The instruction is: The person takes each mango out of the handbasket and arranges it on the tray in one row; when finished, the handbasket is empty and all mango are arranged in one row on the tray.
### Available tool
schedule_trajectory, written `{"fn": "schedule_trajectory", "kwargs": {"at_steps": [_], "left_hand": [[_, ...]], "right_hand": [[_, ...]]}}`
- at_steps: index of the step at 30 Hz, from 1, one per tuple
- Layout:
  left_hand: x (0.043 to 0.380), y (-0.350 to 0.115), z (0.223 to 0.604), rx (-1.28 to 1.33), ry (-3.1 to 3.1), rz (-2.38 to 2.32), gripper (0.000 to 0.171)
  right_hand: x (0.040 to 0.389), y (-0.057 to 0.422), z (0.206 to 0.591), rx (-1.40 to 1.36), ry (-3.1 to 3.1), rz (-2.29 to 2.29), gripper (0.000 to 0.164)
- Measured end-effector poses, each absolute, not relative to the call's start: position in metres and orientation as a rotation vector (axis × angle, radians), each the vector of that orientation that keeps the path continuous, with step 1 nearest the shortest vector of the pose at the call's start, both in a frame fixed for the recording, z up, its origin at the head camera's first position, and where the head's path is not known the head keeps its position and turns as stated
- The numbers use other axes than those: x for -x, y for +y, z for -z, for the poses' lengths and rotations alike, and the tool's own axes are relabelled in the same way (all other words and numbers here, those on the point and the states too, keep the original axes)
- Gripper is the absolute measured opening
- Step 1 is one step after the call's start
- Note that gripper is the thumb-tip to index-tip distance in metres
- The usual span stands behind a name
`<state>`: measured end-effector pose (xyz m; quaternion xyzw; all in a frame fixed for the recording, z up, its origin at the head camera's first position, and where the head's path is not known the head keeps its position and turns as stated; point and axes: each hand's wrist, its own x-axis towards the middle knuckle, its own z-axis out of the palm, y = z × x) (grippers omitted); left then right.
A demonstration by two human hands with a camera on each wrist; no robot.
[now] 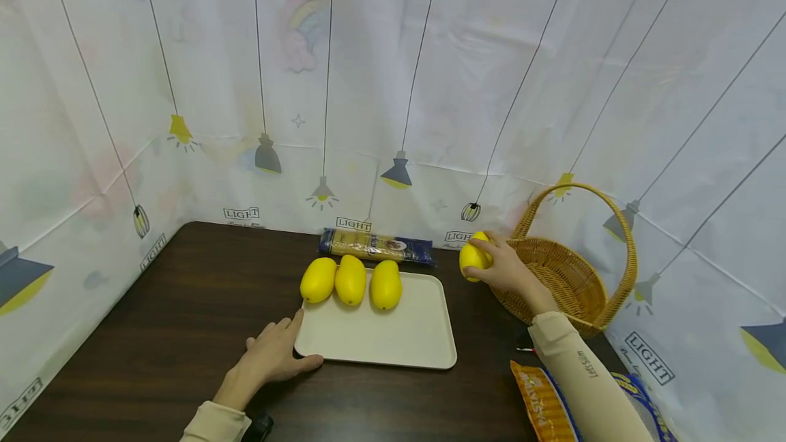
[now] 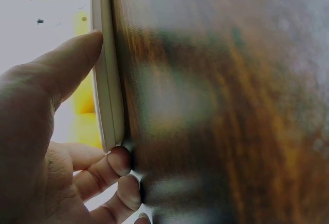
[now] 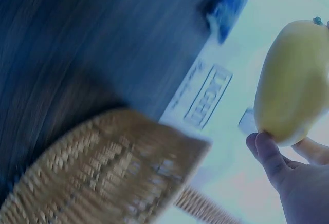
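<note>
My right hand (image 1: 506, 266) grips a yellow mango (image 1: 473, 258) in the air, just left of the wicker basket (image 1: 552, 271). A small green stem end shows on this mango (image 3: 293, 80) in the right wrist view, with fingertips at its lower end. Three similar mangoes (image 1: 351, 280) lie side by side along the back of a cream tray (image 1: 387, 336), the leftmost at its corner. My left hand (image 1: 270, 353) touches the tray's front left corner, thumb at the front edge and fingers spread along the left side. In the left wrist view the thumb (image 2: 77, 59) rests against the rim.
Behind the tray lies a blue-and-clear packet of long pasta (image 1: 376, 247). The basket has a tall arched handle (image 1: 629, 258). An orange snack bag (image 1: 543, 401) and a blue bag (image 1: 645, 404) lie near the right sleeve. A printed white curtain (image 1: 368, 87) encloses the dark wooden table (image 1: 153, 333).
</note>
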<state>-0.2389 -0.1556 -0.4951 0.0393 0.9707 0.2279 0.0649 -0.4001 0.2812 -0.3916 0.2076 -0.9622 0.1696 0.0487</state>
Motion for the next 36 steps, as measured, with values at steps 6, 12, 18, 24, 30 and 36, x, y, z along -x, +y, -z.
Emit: {"fn": "schedule_trajectory", "kwargs": {"at_steps": [6, 12, 18, 24, 30, 36], "left_hand": [[0.240, -0.156, 0.496, -0.117, 2.924, -0.681, 0.110], [0.239, -0.157, 0.494, -0.117, 2.922, -0.686, 0.110], [0.240, -0.156, 0.496, -0.113, 2.921, -0.680, 0.110], [0.241, -0.156, 0.497, -0.116, 2.915, -0.685, 0.111], [0.241, -0.156, 0.497, -0.119, 2.922, -0.680, 0.111], [0.241, -0.156, 0.497, -0.116, 2.924, -0.687, 0.111]], "right_hand": [[0.396, 0.257, 0.402, -0.717, -2.963, -0.520, 0.069], [0.395, 0.234, 0.418, -0.765, -3.021, -0.549, 0.070], [0.393, 0.213, 0.433, -0.807, -3.102, -0.539, 0.073], [0.393, 0.202, 0.444, -0.844, -3.148, -0.554, 0.074], [0.394, 0.194, 0.448, -0.857, -3.182, -0.541, 0.077], [0.395, 0.189, 0.449, -0.843, -3.205, -0.501, 0.077]]}}
